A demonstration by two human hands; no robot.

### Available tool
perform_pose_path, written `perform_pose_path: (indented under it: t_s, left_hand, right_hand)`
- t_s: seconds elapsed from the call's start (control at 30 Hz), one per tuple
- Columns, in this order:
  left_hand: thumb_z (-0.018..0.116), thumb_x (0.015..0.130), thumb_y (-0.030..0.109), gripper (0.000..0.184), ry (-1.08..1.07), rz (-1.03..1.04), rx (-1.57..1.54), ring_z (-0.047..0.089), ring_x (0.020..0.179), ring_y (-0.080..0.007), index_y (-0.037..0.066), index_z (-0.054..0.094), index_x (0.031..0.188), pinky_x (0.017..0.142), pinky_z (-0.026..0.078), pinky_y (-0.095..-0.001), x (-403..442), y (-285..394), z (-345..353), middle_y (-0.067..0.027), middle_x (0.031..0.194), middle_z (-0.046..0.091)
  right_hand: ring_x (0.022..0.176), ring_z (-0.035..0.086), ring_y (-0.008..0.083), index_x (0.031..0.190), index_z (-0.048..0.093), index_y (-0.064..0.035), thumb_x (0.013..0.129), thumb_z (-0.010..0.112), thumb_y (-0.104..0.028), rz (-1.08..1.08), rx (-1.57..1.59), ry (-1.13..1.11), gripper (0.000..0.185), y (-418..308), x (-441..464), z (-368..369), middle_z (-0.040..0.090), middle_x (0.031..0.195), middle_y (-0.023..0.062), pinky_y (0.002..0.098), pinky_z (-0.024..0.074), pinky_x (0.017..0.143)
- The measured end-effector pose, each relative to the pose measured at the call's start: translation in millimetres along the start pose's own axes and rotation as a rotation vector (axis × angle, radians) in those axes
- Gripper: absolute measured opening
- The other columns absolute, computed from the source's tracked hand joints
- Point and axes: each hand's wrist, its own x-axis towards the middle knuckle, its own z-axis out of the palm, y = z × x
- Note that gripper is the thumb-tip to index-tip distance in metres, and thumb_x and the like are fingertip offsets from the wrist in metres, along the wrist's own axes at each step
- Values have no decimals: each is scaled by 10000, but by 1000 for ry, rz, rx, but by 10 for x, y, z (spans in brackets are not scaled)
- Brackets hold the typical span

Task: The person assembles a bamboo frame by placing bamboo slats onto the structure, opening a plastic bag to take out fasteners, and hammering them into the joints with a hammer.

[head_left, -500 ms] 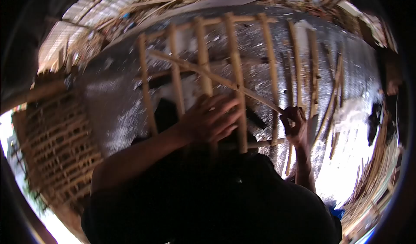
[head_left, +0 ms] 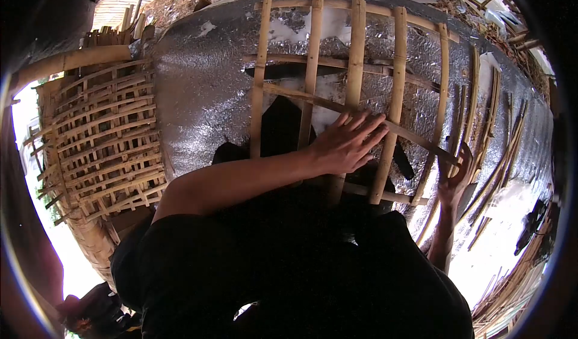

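A frame of several bamboo poles (head_left: 356,50), joined by crosspieces, lies on the ground in front of me. A thin bamboo strip (head_left: 418,138) slants across its poles. My left hand (head_left: 352,141) lies palm down on the strip and the middle poles, its fingers stretched out and slightly apart. Beyond the frame's right-hand pole, my right hand (head_left: 456,176) has its fingers curled round the strip's right end. The left hand hides part of the strip, so its crossing at the middle poles is hard to make out.
A woven bamboo lattice panel (head_left: 108,140) stands on the left. Loose bamboo strips (head_left: 497,152) lie on the shiny dark sheet (head_left: 205,92) to the right. A dark flat piece (head_left: 283,119) shows beneath the frame. More thin strips (head_left: 512,285) are bundled at lower right.
The view has shifted, so the frame sits higher and further right. The strip's left end has swung nearer to me, and my left hand now rests on the strip. My right hand keeps its end.
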Motion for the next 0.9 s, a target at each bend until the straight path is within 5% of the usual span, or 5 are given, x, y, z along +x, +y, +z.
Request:
perform_pose_path:
  t_s: [0.13,0.27,0.47,0.73,0.9]
  left_hand:
    - [662,947,395,714,-144,-80,-30,438,1361,-399,53,427,1528,1024,439,-598,47,30,-104,-186,1566,360]
    - [650,959,390,705,-114,-97,19,446,1354,-377,87,404,1546,999,445,-585,0,11,-150,-163,1565,365]
    - [674,944,392,710,-124,-126,56,438,1351,-354,139,403,1550,1029,402,-569,-54,40,-147,-137,1528,398]
    - [694,932,331,470,-25,-115,-19,557,1137,-326,35,578,1277,933,478,-495,-99,25,-201,-154,1248,522]
    - [685,947,315,401,75,-72,-76,579,1067,-316,27,602,1214,885,512,-460,-133,10,-101,-149,1183,548]
  right_hand:
    - [1175,624,239,1463,466,-29,1042,575,-161,452,326,80,454,201,-208,-44,586,1384,124,368,505,974]
    - [1045,641,168,1344,613,-3,1042,581,-204,529,293,74,364,378,-269,-19,689,1196,88,306,510,913]
    - [1048,703,192,1258,692,-19,1030,569,-122,413,93,61,278,229,-242,-76,743,1143,120,321,542,902]
    - [901,745,211,1124,728,-33,969,711,-200,394,222,-44,229,-24,-278,62,759,1017,150,345,592,794]
    - [878,735,192,1053,700,8,907,661,-27,378,421,-143,156,-64,-338,107,737,962,98,313,569,780]
